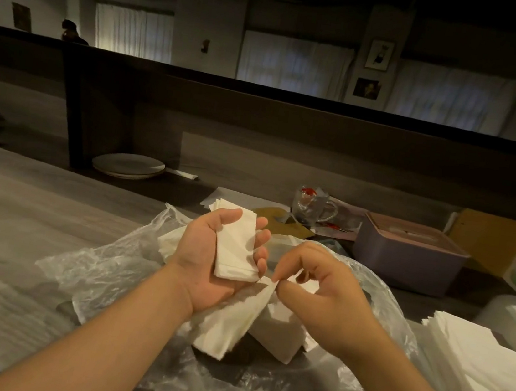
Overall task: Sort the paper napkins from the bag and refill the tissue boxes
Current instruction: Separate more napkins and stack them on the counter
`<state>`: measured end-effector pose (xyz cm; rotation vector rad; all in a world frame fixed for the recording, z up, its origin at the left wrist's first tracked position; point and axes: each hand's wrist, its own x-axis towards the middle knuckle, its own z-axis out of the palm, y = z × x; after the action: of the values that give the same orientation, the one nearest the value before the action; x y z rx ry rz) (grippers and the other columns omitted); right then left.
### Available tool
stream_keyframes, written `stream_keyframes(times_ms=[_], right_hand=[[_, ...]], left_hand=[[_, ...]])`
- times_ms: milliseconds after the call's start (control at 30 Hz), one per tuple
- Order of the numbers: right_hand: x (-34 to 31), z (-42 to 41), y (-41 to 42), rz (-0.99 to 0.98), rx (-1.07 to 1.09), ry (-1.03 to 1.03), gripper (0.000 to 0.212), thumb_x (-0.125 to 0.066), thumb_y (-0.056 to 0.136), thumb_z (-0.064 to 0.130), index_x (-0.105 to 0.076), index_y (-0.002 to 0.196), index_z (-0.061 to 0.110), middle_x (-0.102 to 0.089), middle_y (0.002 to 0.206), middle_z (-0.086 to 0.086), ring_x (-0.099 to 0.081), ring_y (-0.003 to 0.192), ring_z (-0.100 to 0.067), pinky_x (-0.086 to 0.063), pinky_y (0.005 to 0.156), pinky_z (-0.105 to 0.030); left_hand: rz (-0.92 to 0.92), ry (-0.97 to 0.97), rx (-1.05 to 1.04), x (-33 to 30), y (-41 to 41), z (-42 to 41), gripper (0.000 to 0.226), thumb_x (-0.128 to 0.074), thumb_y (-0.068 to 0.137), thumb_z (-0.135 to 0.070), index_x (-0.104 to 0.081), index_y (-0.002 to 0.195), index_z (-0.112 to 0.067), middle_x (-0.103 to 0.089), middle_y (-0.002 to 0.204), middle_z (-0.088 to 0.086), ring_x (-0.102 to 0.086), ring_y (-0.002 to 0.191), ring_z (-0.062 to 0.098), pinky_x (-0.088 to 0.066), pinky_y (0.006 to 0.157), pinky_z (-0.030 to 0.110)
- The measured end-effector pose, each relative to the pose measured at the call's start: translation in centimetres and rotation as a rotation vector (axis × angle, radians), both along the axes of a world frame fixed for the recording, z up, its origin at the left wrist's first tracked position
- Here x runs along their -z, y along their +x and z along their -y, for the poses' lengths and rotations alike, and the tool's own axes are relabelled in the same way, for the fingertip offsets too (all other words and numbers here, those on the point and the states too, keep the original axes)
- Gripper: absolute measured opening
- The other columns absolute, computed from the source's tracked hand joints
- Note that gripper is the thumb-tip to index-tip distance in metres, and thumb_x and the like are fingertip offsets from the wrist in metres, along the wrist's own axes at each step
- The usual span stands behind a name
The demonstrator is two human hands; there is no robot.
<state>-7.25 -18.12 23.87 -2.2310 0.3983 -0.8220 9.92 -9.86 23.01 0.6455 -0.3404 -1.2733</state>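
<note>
Here your left hand (218, 262) cupped a folded napkin (236, 248), fingers curled round it, above the bag (103, 266); your right hand (320, 288) pinched a loose napkin's (233, 320) corner. Best was lifting it clear gently, then folding.

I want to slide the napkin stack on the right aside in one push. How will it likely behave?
The napkin stack is loose thin sheets with uneven edges, so a push would probably shear the top layers off rather than move it whole. Probably light and soft: the napkin pinched by the right hand droops limply. Lifting from underneath seems safer.
</note>
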Motion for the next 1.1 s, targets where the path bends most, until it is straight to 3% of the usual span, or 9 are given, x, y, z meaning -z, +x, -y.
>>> stream_keyframes(times_ms=[133,233,333,467,567,700,833,933,1100], right_hand=[[-1.0,0.2,0.0,0.165,0.039,0.444,0.024,-0.055,0.091,-0.007,-0.067,0.078,0.009,-0.066,0.080,-0.017,-0.059,0.076,-0.029,-0.053,0.075,-0.044],[-1.4,1.0,0.0,0.151,0.125,0.623,0.027,-0.057,0.097,0.001,-0.069,0.077,0.015,-0.063,0.077,-0.016,-0.053,0.072,-0.028,-0.044,0.067,-0.039],[-0.5,1.8,0.3,-0.090,0.225,0.466,0.014,-0.062,0.096,0.007,-0.068,0.085,0.014,-0.067,0.071,-0.005,-0.058,0.064,-0.020,-0.046,0.061,-0.034],[0.1,1.7,0.3,-0.410,0.255,0.183,0.011,-0.073,0.091,0.028,-0.071,0.101,0.034,-0.074,0.085,0.008,-0.070,0.069,-0.011,-0.059,0.067,-0.027],[0.1,1.4,0.2,-0.447,0.236,0.089,0.008,-0.072,0.091,0.031,-0.074,0.097,0.035,-0.075,0.088,0.011,-0.071,0.077,-0.009,-0.061,0.076,-0.030],[-0.3,1.2,0.0,-0.449,0.197,0.066,0.005,-0.069,0.094,0.034,-0.073,0.091,0.035,-0.073,0.082,0.014,-0.068,0.072,-0.006,-0.057,0.067,-0.025],[-1.3,1.4,-0.8,-0.317,0.018,0.280,0.008,-0.068,0.097,0.024,-0.076,0.097,0.025,-0.076,0.090,0.006,-0.069,0.080,-0.013,-0.058,0.082,-0.033],[-2.0,1.3,-1.2,-0.069,-0.123,0.516,0.011,-0.066,0.095,0.014,-0.075,0.101,0.009,-0.075,0.103,-0.011,-0.068,0.098,-0.033,-0.052,0.099,-0.049],[-1.5,0.5,-0.3,0.118,-0.045,0.491,0.009,-0.066,0.096,0.015,-0.074,0.099,0.014,-0.075,0.094,-0.004,-0.071,0.084,-0.018,-0.059,0.079,-0.030]], left_hand=[[-0.014,-0.001,0.010,-0.2,-0.1,0.0,0.061,-0.062,0.082,-0.029,-0.060,0.139,-0.009,-0.064,0.101,0.014,-0.056,0.076,0.025,-0.046,0.076,0.036],[-0.023,-0.004,0.010,-0.2,0.0,0.0,0.062,-0.062,0.080,-0.029,-0.061,0.138,-0.008,-0.064,0.103,0.015,-0.057,0.077,0.025,-0.047,0.076,0.036],[-0.020,-0.020,0.019,-0.3,-0.2,-0.1,0.065,-0.062,0.080,-0.028,-0.058,0.142,-0.007,-0.063,0.102,0.015,-0.057,0.078,0.025,-0.046,0.076,0.036],[-0.019,-0.003,0.005,-0.2,-0.3,-0.1,0.064,-0.063,0.080,-0.028,-0.059,0.140,-0.008,-0.063,0.104,0.014,-0.056,0.078,0.024,-0.046,0.075,0.035],[-0.024,-0.003,0.003,-0.2,-0.3,-0.3,0.063,-0.063,0.080,-0.028,-0.060,0.139,-0.008,-0.063,0.105,0.014,-0.056,0.079,0.024,-0.045,0.076,0.034],[-0.012,0.011,-0.025,-0.5,-0.5,-0.5,0.061,-0.063,0.080,-0.028,-0.062,0.136,-0.007,-0.064,0.106,0.016,-0.056,0.080,0.025,-0.046,0.076,0.035],[-0.014,0.025,-0.032,-0.6,-0.3,-0.6,0.059,-0.063,0.083,-0.028,-0.062,0.138,-0.006,-0.064,0.105,0.016,-0.058,0.082,0.026,-0.047,0.079,0.036],[0.107,0.093,0.018,-1.1,-1.0,-0.7,0.055,-0.063,0.086,-0.032,-0.062,0.136,-0.009,-0.068,0.110,0.018,-0.063,0.099,0.031,-0.049,0.102,0.043],[0.442,0.192,0.195,-1.2,-2.7,-0.9,0.051,-0.055,0.091,-0.051,-0.069,0.127,-0.017,-0.075,0.105,0.015,-0.072,0.090,0.030,-0.056,0.088,0.048]])
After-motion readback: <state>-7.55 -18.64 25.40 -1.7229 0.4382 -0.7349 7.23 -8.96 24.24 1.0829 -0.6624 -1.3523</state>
